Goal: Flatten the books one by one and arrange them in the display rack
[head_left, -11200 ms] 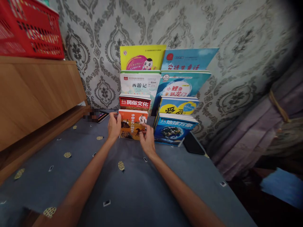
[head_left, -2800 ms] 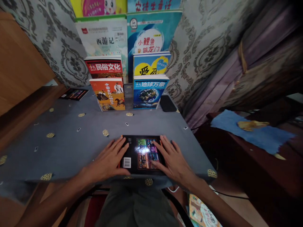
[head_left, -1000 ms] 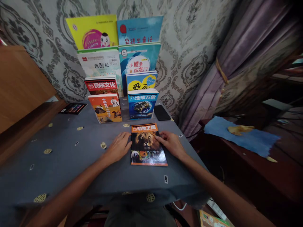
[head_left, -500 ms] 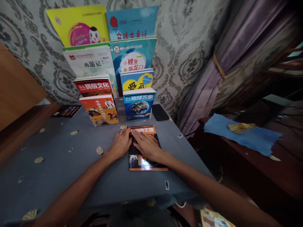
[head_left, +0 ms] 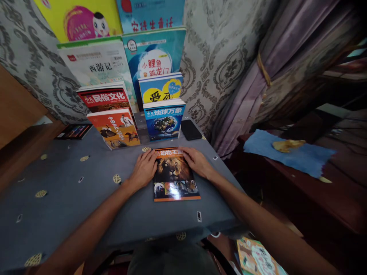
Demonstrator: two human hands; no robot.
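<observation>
A closed book with a lion's face on its dark cover [head_left: 173, 170] lies flat on the grey patterned tablecloth [head_left: 126, 217]. At its upper left edge rests my left hand [head_left: 145, 167], fingers stretched out and the tips touching the cover's side. My right hand [head_left: 197, 162] lies over the upper right corner, fingers extended, hiding part of the orange title band. Neither hand grips the book. Just beyond it stand an orange-covered book [head_left: 116, 129] on the left and a blue book with a globe [head_left: 164, 122] on the right.
Taller books, including a white one [head_left: 94, 65] and a teal one [head_left: 156, 53], stand behind against the patterned wall. A black phone-like slab [head_left: 191, 130] and a dark book [head_left: 73, 131] lie at the back. Right of the table, a blue cloth [head_left: 286, 152] covers part of a dark red surface.
My right hand has slid across the cover from its middle to the upper right edge, uncovering the lion picture. The left hand stays at the left edge. The view has tilted slightly down.
</observation>
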